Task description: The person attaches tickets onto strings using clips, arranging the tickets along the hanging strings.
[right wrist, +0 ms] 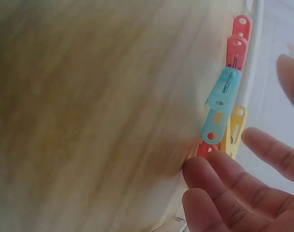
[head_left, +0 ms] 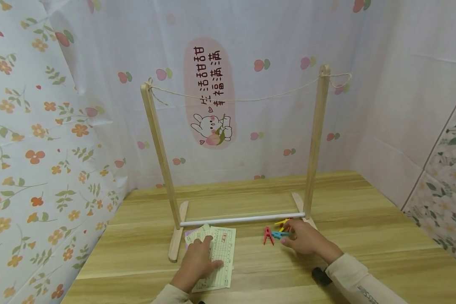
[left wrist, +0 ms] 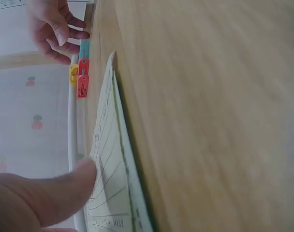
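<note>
My left hand rests on a small stack of printed paper slips, pale green with table lines. A purple sheet peeks out at the stack's left edge. On the right, my right hand hovers low beside a little pile of plastic clothespins, its fingers loosely spread. The pile has a red clothespin, a blue clothespin and a yellow clothespin. Another red clothespin lies close by the fingertips; whether they touch it I cannot tell. Nothing is seen gripped in either hand.
A wooden stand with a left post and a right post rises behind the hands. A thin string sags between the tops, and a white rod joins the bases. Near the right sleeve is a black object.
</note>
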The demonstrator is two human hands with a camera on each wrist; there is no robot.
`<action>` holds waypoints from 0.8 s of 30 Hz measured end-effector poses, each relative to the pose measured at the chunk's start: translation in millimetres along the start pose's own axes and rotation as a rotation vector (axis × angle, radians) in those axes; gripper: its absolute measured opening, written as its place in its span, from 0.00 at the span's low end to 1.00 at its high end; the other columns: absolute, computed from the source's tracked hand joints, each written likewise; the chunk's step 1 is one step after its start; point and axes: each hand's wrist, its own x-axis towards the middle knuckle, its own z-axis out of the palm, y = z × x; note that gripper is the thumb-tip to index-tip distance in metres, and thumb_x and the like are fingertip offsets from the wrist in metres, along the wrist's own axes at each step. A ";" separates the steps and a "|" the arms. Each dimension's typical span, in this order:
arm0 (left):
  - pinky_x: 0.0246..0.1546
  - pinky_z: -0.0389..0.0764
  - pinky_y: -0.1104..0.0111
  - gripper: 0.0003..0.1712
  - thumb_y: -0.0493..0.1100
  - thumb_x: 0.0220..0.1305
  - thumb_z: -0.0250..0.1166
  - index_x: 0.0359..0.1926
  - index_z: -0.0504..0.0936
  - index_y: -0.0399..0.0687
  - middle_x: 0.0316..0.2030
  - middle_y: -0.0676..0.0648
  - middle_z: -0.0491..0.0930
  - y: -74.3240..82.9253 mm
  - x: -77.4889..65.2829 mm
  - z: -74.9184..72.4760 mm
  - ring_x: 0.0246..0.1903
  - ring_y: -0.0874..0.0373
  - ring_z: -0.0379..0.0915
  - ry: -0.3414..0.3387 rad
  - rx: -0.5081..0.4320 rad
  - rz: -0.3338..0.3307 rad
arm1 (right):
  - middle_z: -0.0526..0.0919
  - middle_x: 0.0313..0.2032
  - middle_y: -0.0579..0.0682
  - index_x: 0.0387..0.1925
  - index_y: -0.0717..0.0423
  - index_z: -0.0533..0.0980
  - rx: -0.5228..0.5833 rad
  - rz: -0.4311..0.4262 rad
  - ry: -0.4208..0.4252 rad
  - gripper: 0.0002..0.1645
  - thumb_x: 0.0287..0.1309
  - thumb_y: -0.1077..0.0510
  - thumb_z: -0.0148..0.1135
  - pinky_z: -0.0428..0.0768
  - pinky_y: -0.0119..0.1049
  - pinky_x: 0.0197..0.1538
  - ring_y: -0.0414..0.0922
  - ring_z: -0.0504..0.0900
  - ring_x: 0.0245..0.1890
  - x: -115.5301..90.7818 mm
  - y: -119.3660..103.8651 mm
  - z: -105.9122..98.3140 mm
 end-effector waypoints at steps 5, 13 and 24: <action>0.36 0.72 0.54 0.43 0.52 0.36 0.75 0.53 0.70 0.37 0.34 0.39 0.71 3.5 -0.7 -1.1 0.33 0.45 0.69 0.008 0.014 -0.010 | 0.76 0.33 0.49 0.40 0.55 0.74 -0.035 0.005 -0.010 0.19 0.46 0.53 0.69 0.72 0.42 0.35 0.45 0.74 0.35 2.1 0.5 1.4; 0.33 0.72 0.55 0.40 0.48 0.37 0.75 0.51 0.70 0.36 0.32 0.39 0.71 4.5 1.1 -3.2 0.31 0.48 0.68 0.015 -0.001 -0.005 | 0.76 0.31 0.47 0.39 0.56 0.74 -0.073 -0.007 -0.026 0.20 0.44 0.54 0.70 0.72 0.42 0.35 0.44 0.73 0.33 5.7 0.9 1.2; 0.27 0.73 0.60 0.41 0.41 0.33 0.77 0.52 0.69 0.40 0.34 0.38 0.67 6.1 1.9 -3.4 0.27 0.51 0.65 0.014 -0.075 -0.019 | 0.75 0.29 0.46 0.36 0.57 0.74 -0.123 -0.052 -0.037 0.19 0.42 0.56 0.71 0.72 0.41 0.35 0.43 0.73 0.30 10.6 3.5 1.9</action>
